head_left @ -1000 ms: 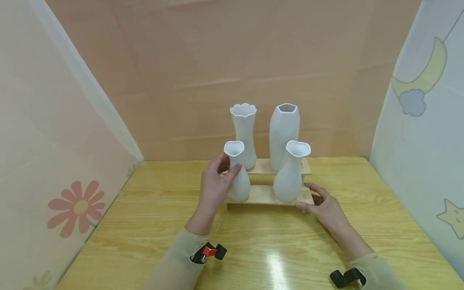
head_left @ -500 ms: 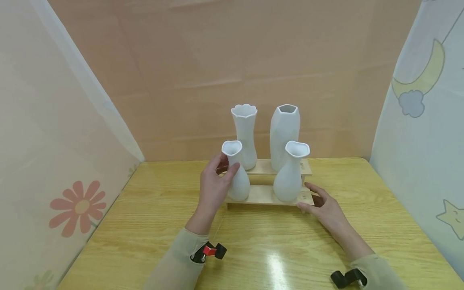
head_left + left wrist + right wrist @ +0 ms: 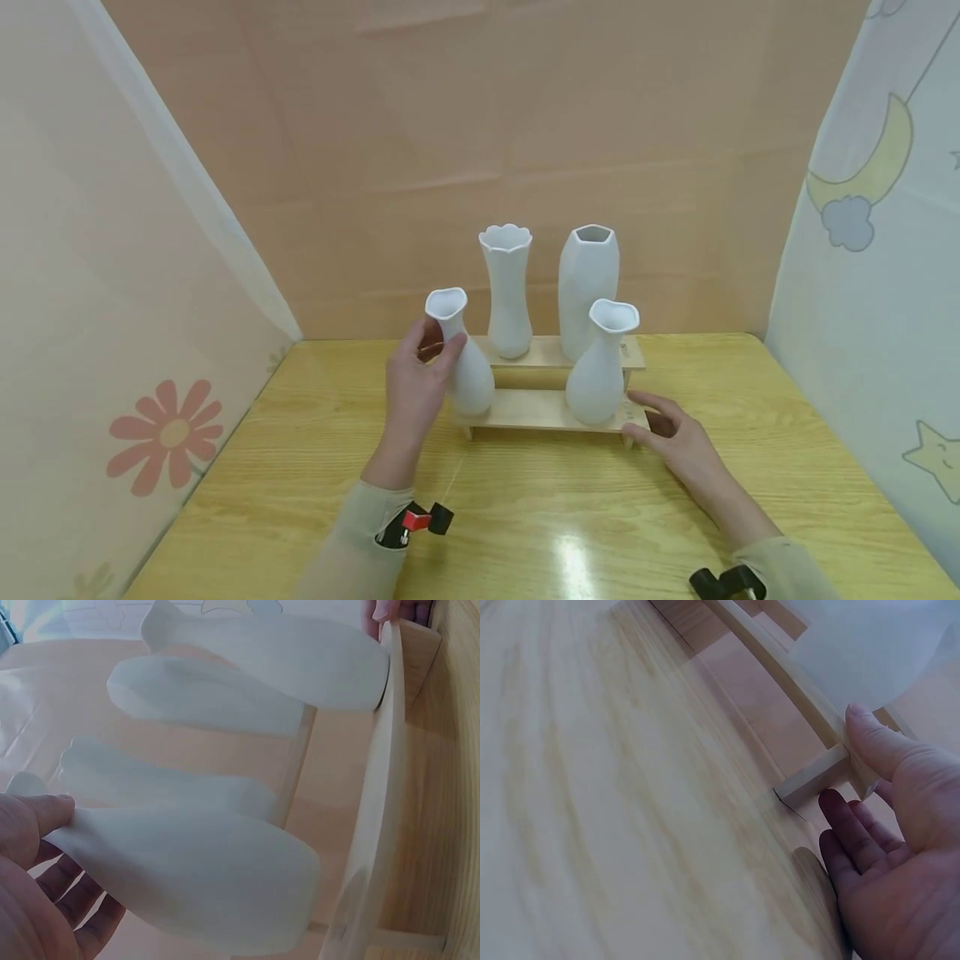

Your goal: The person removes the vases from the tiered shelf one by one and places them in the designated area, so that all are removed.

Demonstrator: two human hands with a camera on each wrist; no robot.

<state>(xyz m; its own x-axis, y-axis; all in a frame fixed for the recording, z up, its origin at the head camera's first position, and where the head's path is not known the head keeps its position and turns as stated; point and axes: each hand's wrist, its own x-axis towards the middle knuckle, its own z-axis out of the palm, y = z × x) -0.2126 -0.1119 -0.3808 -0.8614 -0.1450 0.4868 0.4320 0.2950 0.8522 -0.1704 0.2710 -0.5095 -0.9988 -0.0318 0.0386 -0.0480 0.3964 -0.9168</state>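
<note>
My left hand (image 3: 416,383) holds a white vase (image 3: 471,379) by its narrow neck, thumb in front. The vase leans left over the left end of a two-step wooden stand (image 3: 528,404); in the left wrist view a gap shows between its base and the lower step. My right hand (image 3: 678,437) grips the stand's right end, with the thumb (image 3: 877,742) at the edge of the lower step. Close to that hand, a flared-neck white vase (image 3: 596,379) stands on the lower step.
On the upper step stand a scallop-rimmed white vase (image 3: 508,292) and a faceted white vase (image 3: 588,292). The stand rests on a wooden table (image 3: 337,417) with an orange back wall (image 3: 390,167) behind it. Patterned side walls flank the table.
My left hand has moved left with the vase, which has tilted further and slid from its place on the lower step toward its left end. The right hand stays at the stand.
</note>
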